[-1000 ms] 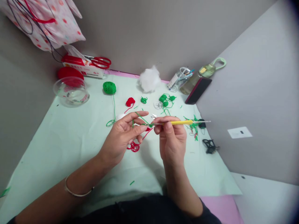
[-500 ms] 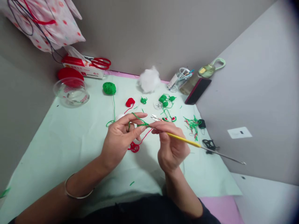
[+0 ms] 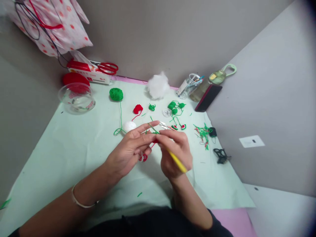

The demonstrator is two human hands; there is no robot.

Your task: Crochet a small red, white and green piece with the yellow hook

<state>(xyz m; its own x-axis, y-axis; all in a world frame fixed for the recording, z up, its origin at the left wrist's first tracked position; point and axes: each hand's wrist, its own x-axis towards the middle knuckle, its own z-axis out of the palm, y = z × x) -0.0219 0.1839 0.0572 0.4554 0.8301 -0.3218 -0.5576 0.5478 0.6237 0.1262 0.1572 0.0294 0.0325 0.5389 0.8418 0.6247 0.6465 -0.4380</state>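
My left hand [image 3: 127,149] pinches a small piece of crochet work [image 3: 155,137] in green and red, mostly covered by the fingers. Green yarn [image 3: 153,127] runs over its raised index finger. Closed round a crochet hook [image 3: 178,162] with a yellow handle, my right hand [image 3: 175,153] meets the left at the fingertips; the hook's tip is hidden at the work. A green yarn ball [image 3: 116,94] lies behind, its strand leading toward my left hand. A white yarn ball [image 3: 129,126] sits just beyond that hand, and loops of red yarn [image 3: 143,157] lie below it.
Small scissors [image 3: 165,125] lie just beyond my hands, near green crocheted pieces [image 3: 174,107] and yarn scraps [image 3: 204,134]. White stuffing [image 3: 158,86], a clear cup of pens [image 3: 190,86], a phone [image 3: 208,97] and a bottle [image 3: 217,77] line the back. A plastic tub [image 3: 77,98] stands left.
The crochet hook has swung from pointing out to the right to pointing down toward me. My right hand has rotated with it, and red now shows in the work between my fingers.
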